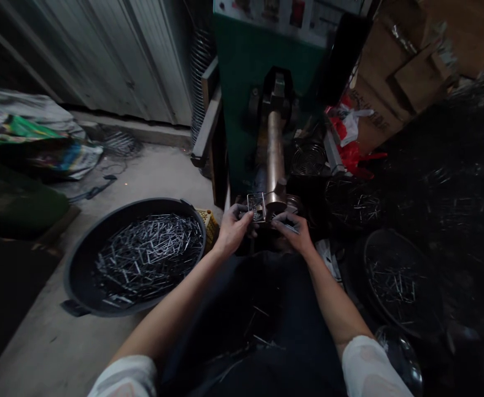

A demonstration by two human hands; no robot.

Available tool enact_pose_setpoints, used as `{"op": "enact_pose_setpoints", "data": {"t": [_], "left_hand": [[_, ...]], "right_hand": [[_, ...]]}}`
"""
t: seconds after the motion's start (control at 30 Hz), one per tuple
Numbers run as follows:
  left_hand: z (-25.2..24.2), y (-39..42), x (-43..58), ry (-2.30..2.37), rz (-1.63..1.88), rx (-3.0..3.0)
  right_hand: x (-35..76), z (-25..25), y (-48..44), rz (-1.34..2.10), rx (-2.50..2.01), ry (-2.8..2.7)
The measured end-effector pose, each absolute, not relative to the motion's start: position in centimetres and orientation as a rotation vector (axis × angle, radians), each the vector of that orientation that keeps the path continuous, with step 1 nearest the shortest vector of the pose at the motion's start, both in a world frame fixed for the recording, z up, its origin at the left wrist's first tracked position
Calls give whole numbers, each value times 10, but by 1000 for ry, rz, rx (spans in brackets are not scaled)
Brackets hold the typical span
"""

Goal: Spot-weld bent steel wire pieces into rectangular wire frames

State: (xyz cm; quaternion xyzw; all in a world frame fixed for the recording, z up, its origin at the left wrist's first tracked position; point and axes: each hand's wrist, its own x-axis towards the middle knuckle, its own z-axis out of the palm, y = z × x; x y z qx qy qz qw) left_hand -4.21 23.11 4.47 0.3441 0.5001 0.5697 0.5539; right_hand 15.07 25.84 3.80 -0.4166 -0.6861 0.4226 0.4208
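Note:
My left hand (237, 223) pinches a small rectangular wire frame (263, 199) at its left side. The frame stands upright beside the lower end of a thick copper-coloured machine arm (275, 160). My right hand (292, 229) is just right of that arm's end, with its fingers closed together. What those fingers hold is too small and dark to make out. Grey coverings show on the fingers of both hands. The lower electrode area under the arm is partly hidden by my hands and the frame. A few loose wire pieces (261, 311) lie on the dark cloth over my lap.
A large black basin (74, 270) full of bent wire pieces stands on the floor at left, by a yellow basket (209, 226). Another dark basin (368, 259) with wire pieces stands at right. The green machine body (237, 71) rises ahead; cardboard boxes (374, 105) lean behind.

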Motion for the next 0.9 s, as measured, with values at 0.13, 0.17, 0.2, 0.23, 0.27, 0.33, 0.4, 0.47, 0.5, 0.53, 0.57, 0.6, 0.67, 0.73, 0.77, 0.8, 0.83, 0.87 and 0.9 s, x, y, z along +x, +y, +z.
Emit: {"op": "enact_pose_setpoints", "data": {"t": [0.13,0.17,0.2,0.23,0.27,0.33,0.4,0.47,0.5,0.53,0.57,0.6,0.67,0.73,0.77,0.8,0.83,0.87,0.9], "left_hand": [[39,233,-38,1208,1394,849],[38,232,-38,1207,1406,852],[37,229,-40,1209,1416,846],[36,226,-45,1220,1429,831],[34,221,-53,1241,1442,810],[29,209,-79,1321,1484,742],[20,196,-113,1414,1574,625],[9,181,-143,1494,1653,411],[5,173,-152,1546,1650,336],[1,164,-156,1595,1657,320],[-2,155,-153,1649,1656,360],[-4,146,-145,1691,1636,477],[-5,133,-114,1695,1462,904],[-7,127,-74,1524,1016,1450],[-9,127,-55,1441,746,1686],[-11,129,-36,1391,466,1874],[-14,132,-19,1388,213,2003],[-17,135,-5,1396,8,2078],[-21,139,8,1400,-107,2104]], "right_hand": [[165,40,252,1120,-1078,-1680],[174,41,247,1154,-1090,-1683],[185,43,240,1197,-1107,-1687],[198,45,231,1250,-1135,-1682],[211,46,222,1314,-1177,-1672],[239,45,201,1472,-1308,-1641],[261,40,181,1633,-1457,-1628],[275,31,164,1699,-1563,-1635],[279,26,157,1685,-1594,-1636],[281,22,152,1647,-1614,-1632],[281,19,148,1592,-1626,-1628],[280,17,145,1525,-1634,-1632],[275,16,140,1354,-1656,-1684],[268,18,136,1152,-1711,-1783],[264,19,134,1051,-1745,-1840],[260,19,132,963,-1772,-1896],[256,18,129,889,-1789,-1945],[252,17,126,829,-1793,-1984],[249,16,122,784,-1788,-2010]]}}
